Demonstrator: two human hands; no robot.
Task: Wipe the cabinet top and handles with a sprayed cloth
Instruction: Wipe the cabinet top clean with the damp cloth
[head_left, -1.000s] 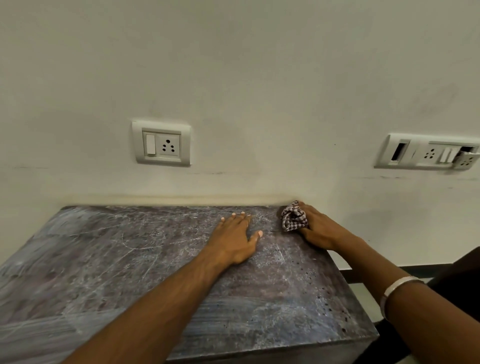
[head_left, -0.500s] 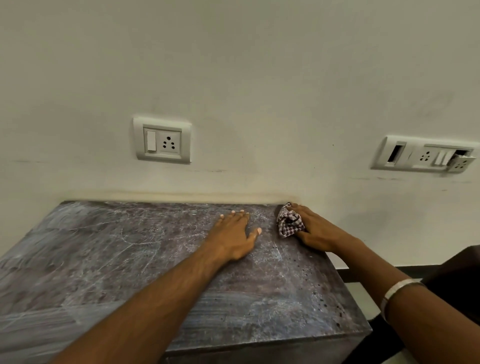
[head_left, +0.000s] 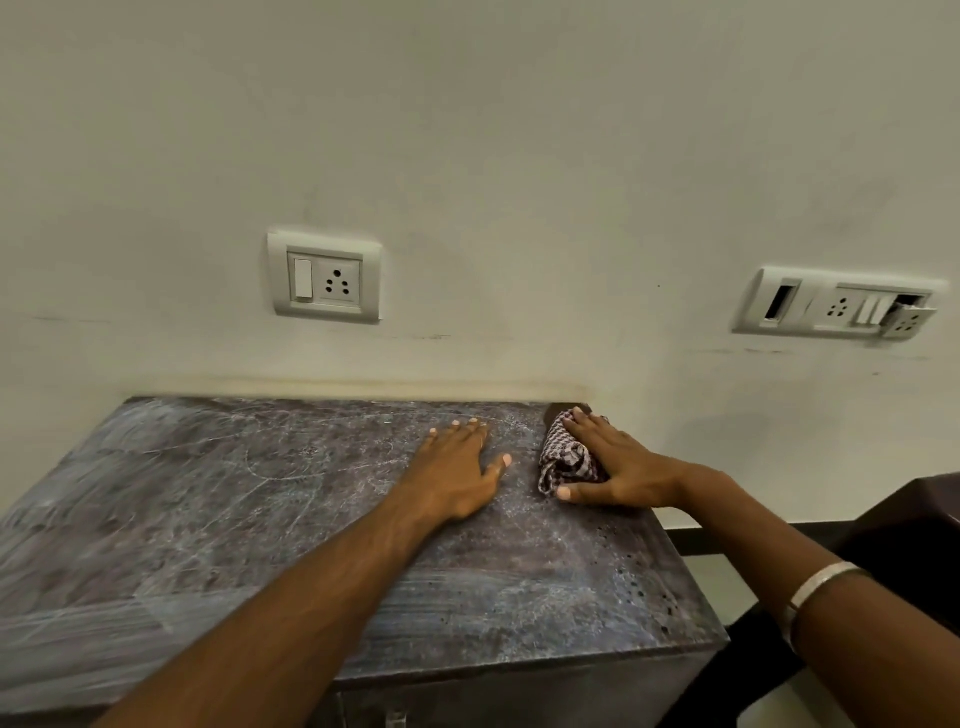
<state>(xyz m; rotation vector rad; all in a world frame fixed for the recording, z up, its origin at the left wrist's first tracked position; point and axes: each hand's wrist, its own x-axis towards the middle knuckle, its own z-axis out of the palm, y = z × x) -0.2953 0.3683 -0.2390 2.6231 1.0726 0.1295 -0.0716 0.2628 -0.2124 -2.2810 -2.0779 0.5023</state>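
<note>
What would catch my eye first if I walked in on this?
Probably the two bare hands on the scratched grey cabinet top: the left hand lies flat near the middle, and the right hand presses a checked cloth at the back right corner. On the wall behind, the right-hand socket plate has a piece hanging loose.

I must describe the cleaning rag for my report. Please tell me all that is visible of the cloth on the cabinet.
The cloth is a small woven rag with a dark and white check pattern, crumpled into a bunch, not spread flat. It lies on the scratched grey cabinet top, near the far right corner by the wall. The right hand presses on it, fingers over it and thumb at its near edge. The left hand rests flat beside it without touching it.
</note>
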